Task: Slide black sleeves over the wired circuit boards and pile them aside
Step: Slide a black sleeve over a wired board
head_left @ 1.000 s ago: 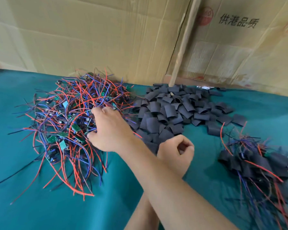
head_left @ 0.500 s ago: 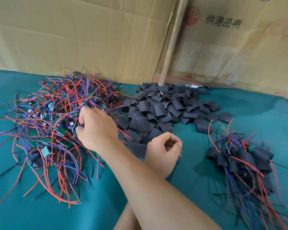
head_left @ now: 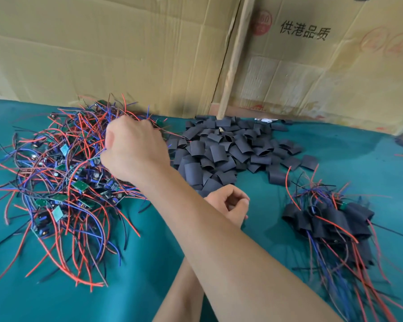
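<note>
We are reaching our right hand (head_left: 135, 149) across into the far-left tangle of wired circuit boards (head_left: 63, 182), fingers curled into the wires. Our left hand (head_left: 230, 203), loosely curled and holding nothing, is resting near the black sleeves (head_left: 221, 152) on the surface (head_left: 149, 263).

Black printed characters "供港品质" stand on the tan corrugated cardboard box (head_left: 335, 66) at one o'clock; the red round stamp (head_left: 262, 23) beside them is unreadable.
</note>
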`<state>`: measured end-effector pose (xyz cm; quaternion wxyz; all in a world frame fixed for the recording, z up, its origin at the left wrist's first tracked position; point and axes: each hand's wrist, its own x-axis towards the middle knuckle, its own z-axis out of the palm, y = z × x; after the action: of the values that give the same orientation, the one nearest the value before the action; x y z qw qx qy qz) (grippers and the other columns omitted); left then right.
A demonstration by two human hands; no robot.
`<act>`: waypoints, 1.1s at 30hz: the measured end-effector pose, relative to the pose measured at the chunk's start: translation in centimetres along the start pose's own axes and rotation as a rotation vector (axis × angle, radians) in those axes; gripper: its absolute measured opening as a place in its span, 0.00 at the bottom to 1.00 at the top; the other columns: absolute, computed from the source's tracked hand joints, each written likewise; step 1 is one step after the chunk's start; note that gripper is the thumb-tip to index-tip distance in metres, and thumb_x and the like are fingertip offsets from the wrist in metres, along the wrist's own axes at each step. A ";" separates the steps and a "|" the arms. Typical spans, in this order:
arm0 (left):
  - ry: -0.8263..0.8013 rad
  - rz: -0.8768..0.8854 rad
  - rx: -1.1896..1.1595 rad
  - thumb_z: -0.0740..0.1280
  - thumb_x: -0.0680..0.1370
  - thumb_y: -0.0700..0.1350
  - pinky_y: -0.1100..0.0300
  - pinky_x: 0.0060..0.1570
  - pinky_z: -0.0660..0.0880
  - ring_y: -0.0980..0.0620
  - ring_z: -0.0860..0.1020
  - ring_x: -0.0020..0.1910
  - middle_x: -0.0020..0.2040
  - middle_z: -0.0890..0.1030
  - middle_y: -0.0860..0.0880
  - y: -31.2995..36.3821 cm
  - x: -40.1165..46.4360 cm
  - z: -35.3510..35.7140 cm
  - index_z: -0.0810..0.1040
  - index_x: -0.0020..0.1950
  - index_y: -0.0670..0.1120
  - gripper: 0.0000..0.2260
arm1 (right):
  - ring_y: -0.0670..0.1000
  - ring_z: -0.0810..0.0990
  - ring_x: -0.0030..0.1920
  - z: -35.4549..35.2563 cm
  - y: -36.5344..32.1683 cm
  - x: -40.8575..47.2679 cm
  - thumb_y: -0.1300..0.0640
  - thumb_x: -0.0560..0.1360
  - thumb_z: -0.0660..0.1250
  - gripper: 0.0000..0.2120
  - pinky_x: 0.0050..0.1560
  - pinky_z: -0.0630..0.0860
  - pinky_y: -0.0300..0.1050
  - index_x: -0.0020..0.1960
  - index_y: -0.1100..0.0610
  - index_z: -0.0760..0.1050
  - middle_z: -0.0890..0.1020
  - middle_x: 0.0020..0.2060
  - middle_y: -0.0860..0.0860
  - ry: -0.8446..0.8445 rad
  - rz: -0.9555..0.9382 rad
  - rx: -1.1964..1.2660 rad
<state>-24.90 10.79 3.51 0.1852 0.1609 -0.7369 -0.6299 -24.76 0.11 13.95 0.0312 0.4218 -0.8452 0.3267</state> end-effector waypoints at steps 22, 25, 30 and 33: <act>-0.055 -0.024 -0.039 0.66 0.79 0.35 0.55 0.41 0.77 0.50 0.77 0.36 0.36 0.79 0.49 0.0 0.7 -0.1 0.78 0.43 0.40 0.05 | 0.59 0.77 0.33 -4.9 2.4 -1.5 0.50 0.72 0.70 0.18 0.33 0.73 0.48 0.33 0.63 0.76 0.73 0.23 0.55 0.099 0.135 0.288; -0.039 0.086 0.041 0.66 0.73 0.39 0.63 0.33 0.70 0.59 0.71 0.31 0.30 0.76 0.57 -0.2 0.2 -0.5 0.75 0.33 0.48 0.09 | 0.49 0.79 0.26 -8.8 4.3 -2.4 0.58 0.73 0.72 0.08 0.27 0.75 0.40 0.38 0.61 0.82 0.81 0.28 0.53 -0.044 0.248 0.825; 0.003 0.010 -0.164 0.62 0.81 0.36 0.60 0.37 0.76 0.52 0.79 0.32 0.34 0.81 0.47 -0.3 0.2 -0.2 0.78 0.43 0.47 0.11 | 0.44 0.66 0.23 -13.4 9.7 -6.7 0.55 0.69 0.70 0.07 0.24 0.64 0.36 0.39 0.59 0.84 0.76 0.28 0.50 -0.082 0.318 1.430; 0.024 -0.033 -0.305 0.62 0.83 0.43 0.59 0.35 0.76 0.49 0.80 0.33 0.35 0.82 0.44 -0.1 0.4 -0.3 0.78 0.45 0.45 0.09 | 0.45 0.62 0.23 -13.7 13.3 -9.8 0.55 0.68 0.70 0.07 0.22 0.63 0.36 0.39 0.60 0.80 0.72 0.26 0.50 0.045 0.378 1.489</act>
<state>-25.07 10.30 3.48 0.2058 0.1505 -0.6278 -0.7354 -31.25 20.50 14.50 -0.3001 0.1732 -0.4591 0.8180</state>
